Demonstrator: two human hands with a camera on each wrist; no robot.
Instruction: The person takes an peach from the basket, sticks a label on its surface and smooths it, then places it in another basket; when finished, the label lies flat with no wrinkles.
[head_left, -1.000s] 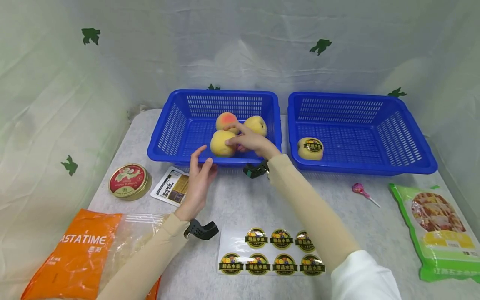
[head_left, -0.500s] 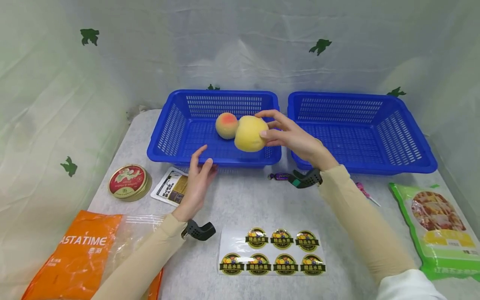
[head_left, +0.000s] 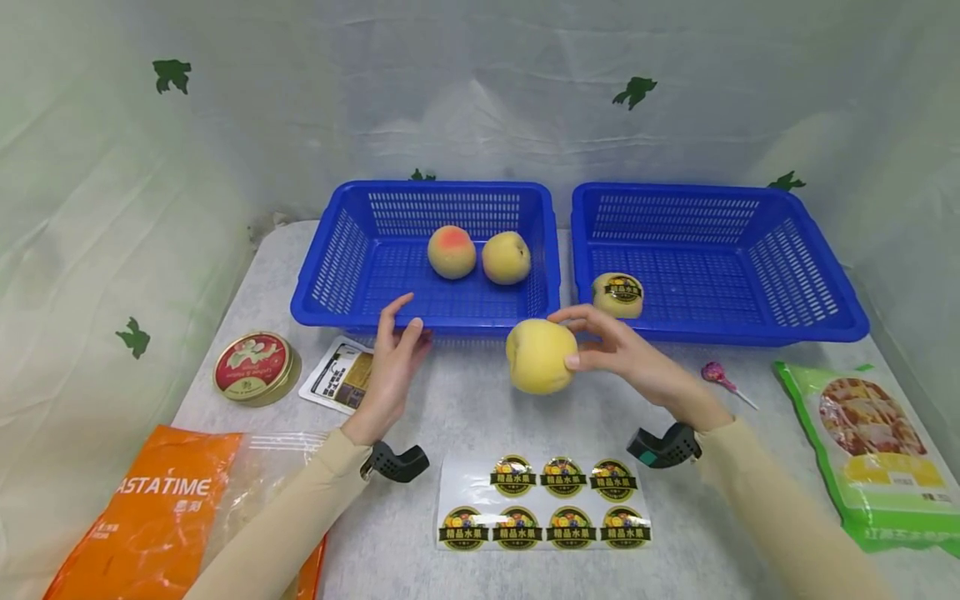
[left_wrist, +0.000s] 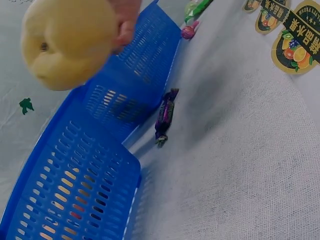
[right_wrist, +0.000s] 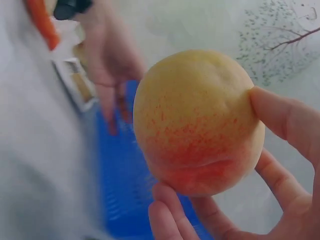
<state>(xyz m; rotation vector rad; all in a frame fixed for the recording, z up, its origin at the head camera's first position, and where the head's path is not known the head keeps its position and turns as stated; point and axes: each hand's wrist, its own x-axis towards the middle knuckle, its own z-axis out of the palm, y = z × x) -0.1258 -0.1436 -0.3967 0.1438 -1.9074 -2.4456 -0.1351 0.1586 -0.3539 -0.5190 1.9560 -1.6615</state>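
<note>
My right hand [head_left: 622,354] holds a yellow peach [head_left: 542,357] between thumb and fingers, in front of the left basket. A red blush shows on the underside of this peach [right_wrist: 200,125] in the right wrist view. My left hand [head_left: 393,367] is at the front rim of the left blue basket [head_left: 352,321], fingers apart and holding nothing. Inside that basket lie a red-topped peach [head_left: 452,252] and a yellow peach [head_left: 506,258], side by side. One peach with a round black-and-gold sticker [head_left: 618,295] sits in the right blue basket [head_left: 720,333], near its front left corner.
A sheet of round stickers [head_left: 543,504] lies in front. At left are a round tin [head_left: 255,367], a white packet [head_left: 337,375] and an orange bag [head_left: 165,508]. A lollipop [head_left: 720,375] and a green bag [head_left: 873,450] lie right. A purple-wrapped candy [left_wrist: 166,117] lies before the baskets.
The right hand has taken a peach out of the left basket and brought it towards the front right, over the table. The left hand has stayed at the basket's front rim.
</note>
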